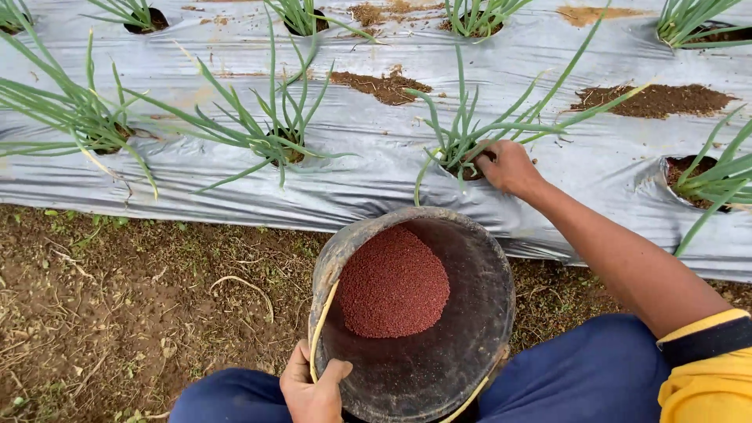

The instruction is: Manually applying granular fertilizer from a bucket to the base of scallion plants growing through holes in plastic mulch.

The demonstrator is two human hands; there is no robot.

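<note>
Bucket (439, 313) of reddish granules (392, 282) gripped at near rim by left hand (313, 388), between the knees. Right hand (507, 166), fingers bunched, pressed at base of onion plant (462, 137) in plastic sheet (368, 168) hole, beyond bucket.

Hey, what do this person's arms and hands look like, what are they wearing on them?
Both hands, left hand and right hand, are bare, with no gloves, rings or watch in sight. The right forearm is bare up to a yellow sleeve edged with a dark band. The left arm is out of view.
</note>
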